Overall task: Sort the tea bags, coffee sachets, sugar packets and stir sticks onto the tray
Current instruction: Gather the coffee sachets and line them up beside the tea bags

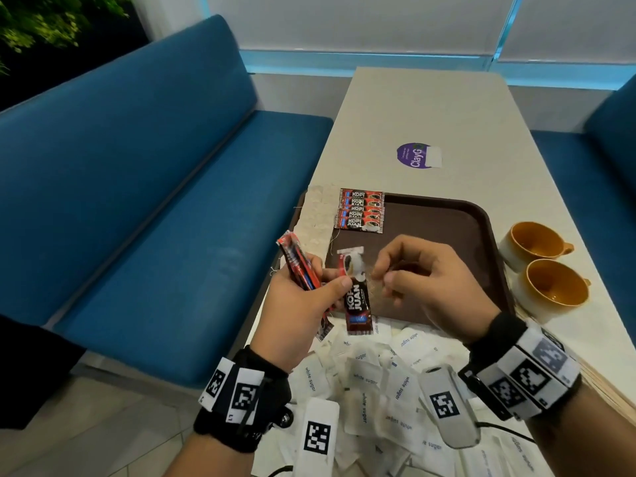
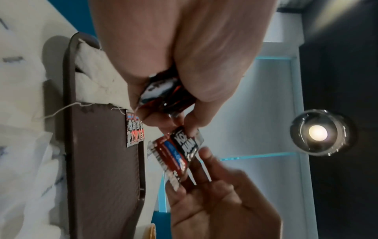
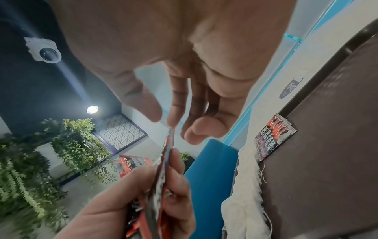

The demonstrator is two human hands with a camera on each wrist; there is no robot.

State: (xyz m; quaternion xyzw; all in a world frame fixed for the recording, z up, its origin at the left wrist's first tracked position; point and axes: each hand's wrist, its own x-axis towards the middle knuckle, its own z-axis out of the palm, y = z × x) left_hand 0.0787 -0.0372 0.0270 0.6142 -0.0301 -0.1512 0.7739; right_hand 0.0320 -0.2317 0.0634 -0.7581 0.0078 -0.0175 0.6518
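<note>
A: Kopi Juan coffee sachet (image 1: 358, 297), held upright over the near left corner of the tray (image 1: 447, 235). Left hand (image 1: 303, 304) pins it with the thumb and also clutches a bunch of spare sachets (image 1: 297, 261) in its curled fingers.

B: And the right hand (image 1: 423, 280)?

A: Fingertips (image 3: 174, 119) meet the sachet's top edge in the right wrist view. Thumb and fingers look only loosely bent. I can't tell whether it is pinching the sachet yet or just touching it.

B: What's on the tray so far?

A: A neat overlapping row of coffee sachets (image 1: 359, 210) at the far left, with pale tea bags (image 1: 318, 215) beside them along the left rim, strings trailing. Rest of the tray is bare brown.

B: Unsorted stock?

A: A heap of white sugar packets (image 1: 371, 383) on the desk (image 1: 430, 111) at the tray's near edge. Two orange-lined cups (image 1: 540, 266) stand just right of the tray. No stir sticks that I can make out.

B: Risks?

A: The handover. If the left thumb lets go before the right has a firm hold, the slick sachet likely drops into the sugar heap. The left is overloaded too, so loosening one could spill the bunch. A careless placement may knock the row askew or snag a tea string.
</note>
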